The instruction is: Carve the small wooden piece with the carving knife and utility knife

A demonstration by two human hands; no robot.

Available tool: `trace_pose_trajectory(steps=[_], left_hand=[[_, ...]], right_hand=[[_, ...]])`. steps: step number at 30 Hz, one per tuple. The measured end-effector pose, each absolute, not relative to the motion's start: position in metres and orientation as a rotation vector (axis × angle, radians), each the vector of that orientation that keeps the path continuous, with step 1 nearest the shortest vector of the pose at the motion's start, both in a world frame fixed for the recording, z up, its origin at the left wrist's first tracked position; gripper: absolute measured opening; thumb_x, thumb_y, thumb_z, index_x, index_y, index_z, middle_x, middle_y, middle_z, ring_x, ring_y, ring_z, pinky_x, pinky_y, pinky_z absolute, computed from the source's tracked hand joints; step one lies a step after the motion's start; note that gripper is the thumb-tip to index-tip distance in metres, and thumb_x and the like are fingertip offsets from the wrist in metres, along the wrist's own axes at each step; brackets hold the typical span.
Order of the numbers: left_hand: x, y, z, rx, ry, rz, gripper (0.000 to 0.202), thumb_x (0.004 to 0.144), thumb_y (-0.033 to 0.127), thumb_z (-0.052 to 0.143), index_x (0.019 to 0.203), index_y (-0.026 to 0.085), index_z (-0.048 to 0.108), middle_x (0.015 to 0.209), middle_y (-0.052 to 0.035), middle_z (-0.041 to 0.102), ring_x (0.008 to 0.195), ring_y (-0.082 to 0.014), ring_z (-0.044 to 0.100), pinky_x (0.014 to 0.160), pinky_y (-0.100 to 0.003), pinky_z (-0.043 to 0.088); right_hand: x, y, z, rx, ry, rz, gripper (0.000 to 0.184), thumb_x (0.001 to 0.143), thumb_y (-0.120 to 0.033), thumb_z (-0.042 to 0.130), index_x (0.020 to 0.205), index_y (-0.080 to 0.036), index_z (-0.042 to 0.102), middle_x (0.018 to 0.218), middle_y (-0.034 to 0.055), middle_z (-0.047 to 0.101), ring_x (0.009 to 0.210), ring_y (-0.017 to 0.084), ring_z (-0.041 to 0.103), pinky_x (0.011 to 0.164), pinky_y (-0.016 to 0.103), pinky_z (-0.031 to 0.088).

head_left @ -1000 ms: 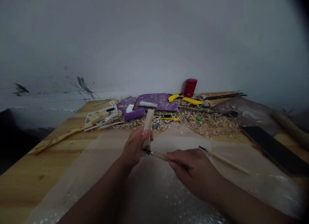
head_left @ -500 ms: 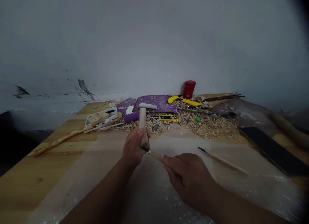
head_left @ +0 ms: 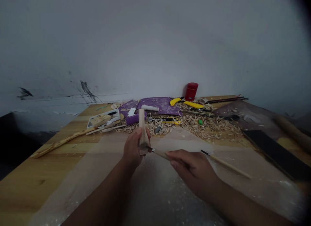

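My left hand (head_left: 133, 146) is wrapped round a pale wooden piece (head_left: 142, 122), narrow at the top and wider at its lower end, where a dark hollow shows. My right hand (head_left: 190, 166) grips the wooden handle of a carving gouge (head_left: 160, 153). The gouge's dark metal tip meets the right side of the piece's lower end, close to the hollow. Another carving tool (head_left: 228, 164) with a pale handle and dark tip lies on the plastic sheet, right of my right hand.
Wood shavings (head_left: 206, 125) cover the table's back, around a yellow-handled tool (head_left: 193, 104), a yellow cutter (head_left: 171, 121) and a purple sheet (head_left: 157, 104). A red canister (head_left: 191, 91) stands by the wall. A white tray (head_left: 90, 122) and long stick (head_left: 63, 142) lie left; a dark flat board (head_left: 277, 153) right.
The wooden piece has tilted slightly to the left in my left hand. My right hand has turned, its fingers more extended, and the gouge's tip has shifted right, toward the piece's edge.
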State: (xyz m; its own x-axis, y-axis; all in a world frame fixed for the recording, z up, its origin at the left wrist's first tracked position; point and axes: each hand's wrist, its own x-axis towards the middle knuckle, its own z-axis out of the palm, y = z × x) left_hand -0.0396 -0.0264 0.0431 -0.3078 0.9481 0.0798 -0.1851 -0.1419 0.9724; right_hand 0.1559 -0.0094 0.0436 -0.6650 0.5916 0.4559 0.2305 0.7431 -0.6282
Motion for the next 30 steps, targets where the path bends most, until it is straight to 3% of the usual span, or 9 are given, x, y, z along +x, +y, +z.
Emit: trace_pose_trajectory(steps=[7, 13, 21, 26, 30], left_hand=[[-0.045, -0.033, 0.045, 1.233, 1.194, 1.372, 0.039, 0.080, 0.048, 0.035, 0.067, 0.016, 0.053, 0.046, 0.0011, 0.048, 0.035, -0.0098, 0.044, 0.036, -0.021, 0.032], [-0.041, -0.036, 0.049, 1.295, 1.152, 1.236, 0.038, 0.079, 0.049, 0.038, 0.064, 0.017, 0.053, 0.045, 0.0007, 0.046, 0.035, -0.0101, 0.043, 0.034, -0.021, 0.029], [-0.035, -0.037, 0.044, 1.254, 1.167, 1.388, 0.037, 0.083, 0.043, 0.034, 0.065, 0.017, 0.053, 0.047, 0.0005, 0.046, 0.039, -0.0093, 0.040, 0.040, -0.022, 0.031], [-0.034, -0.035, 0.041, 1.165, 1.163, 1.492, 0.036, 0.083, 0.043, 0.035, 0.067, 0.016, 0.053, 0.046, 0.0014, 0.047, 0.038, -0.0094, 0.041, 0.039, -0.021, 0.029], [-0.032, -0.034, 0.039, 1.100, 1.166, 1.576, 0.036, 0.083, 0.044, 0.035, 0.069, 0.016, 0.053, 0.044, 0.0017, 0.049, 0.037, -0.0092, 0.040, 0.039, -0.021, 0.028]], right_hand=[[0.168, 0.001, 0.057, -0.532, -2.351, 0.815, 0.025, 0.079, -0.015, 0.049, 0.099, -0.024, 0.062, 0.082, -0.0027, 0.069, 0.064, 0.008, 0.060, 0.059, 0.018, 0.043], [0.165, -0.004, 0.060, -0.519, -2.412, 0.805, 0.025, 0.077, -0.011, 0.049, 0.092, -0.024, 0.064, 0.074, -0.0045, 0.066, 0.059, 0.007, 0.058, 0.056, 0.017, 0.041], [0.158, -0.015, 0.052, -0.562, -2.374, 0.731, 0.027, 0.077, -0.010, 0.046, 0.095, -0.022, 0.063, 0.066, -0.0026, 0.064, 0.054, 0.009, 0.055, 0.054, 0.019, 0.038], [0.156, -0.018, 0.051, -0.566, -2.316, 0.713, 0.022, 0.078, -0.011, 0.045, 0.086, -0.020, 0.064, 0.060, -0.0024, 0.061, 0.050, 0.009, 0.054, 0.051, 0.018, 0.037], [0.154, -0.020, 0.045, -0.548, -2.288, 0.675, 0.025, 0.078, -0.010, 0.046, 0.094, -0.019, 0.062, 0.064, -0.0016, 0.063, 0.054, 0.010, 0.056, 0.054, 0.019, 0.038]])
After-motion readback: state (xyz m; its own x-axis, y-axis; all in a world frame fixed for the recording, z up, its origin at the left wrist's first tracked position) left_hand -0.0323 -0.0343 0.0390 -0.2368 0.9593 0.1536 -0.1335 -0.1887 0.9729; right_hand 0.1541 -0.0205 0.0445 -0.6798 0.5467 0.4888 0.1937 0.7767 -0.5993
